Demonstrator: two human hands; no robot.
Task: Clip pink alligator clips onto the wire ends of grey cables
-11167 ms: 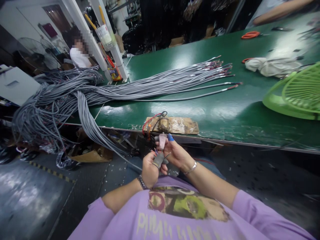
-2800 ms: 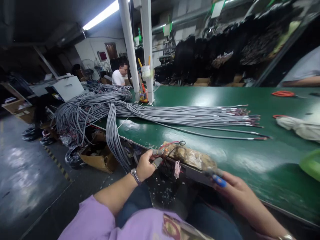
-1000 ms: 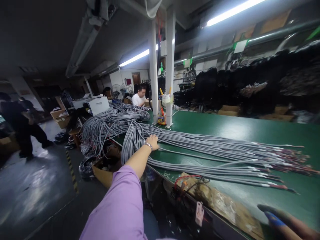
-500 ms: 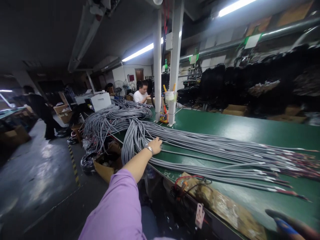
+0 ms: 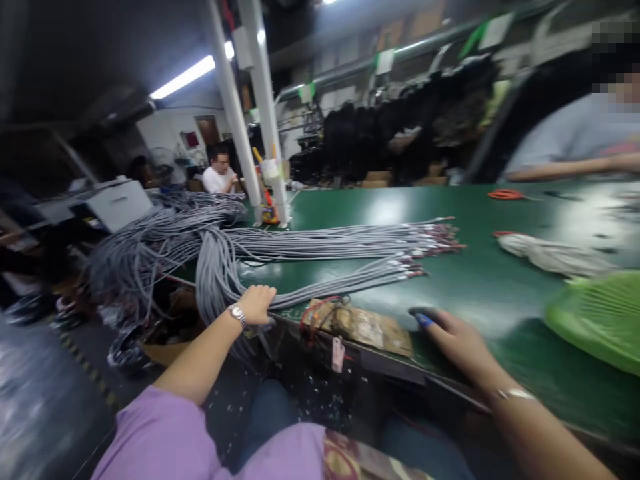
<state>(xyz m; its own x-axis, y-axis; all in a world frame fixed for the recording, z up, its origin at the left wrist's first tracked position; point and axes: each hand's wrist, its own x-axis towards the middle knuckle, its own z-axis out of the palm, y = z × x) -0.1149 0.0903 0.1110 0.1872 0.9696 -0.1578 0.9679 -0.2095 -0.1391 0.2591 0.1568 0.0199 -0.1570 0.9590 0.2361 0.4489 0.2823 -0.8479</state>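
1. Two hands in head view: left hand (image 5: 257,305) looks closed round the smaller cable bunch (image 5: 345,280), left of the board (image 5: 383,330); right hand (image 5: 453,333) free, right of it.
2. Done, my read: smaller bunch split off, ends beyond the board. Left: larger cable bunch (image 5: 320,243), farther beyond, no hand on it; remaining amount unclear.
3. Count: one board, one pink clip (image 5: 338,355) at its near edge, one green fan-like thing (image 5: 595,320) right; cables too dense.

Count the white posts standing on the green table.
2: one white post and, just to its right in the picture, a second white post, both beyond the grey cables on the table. No others show.
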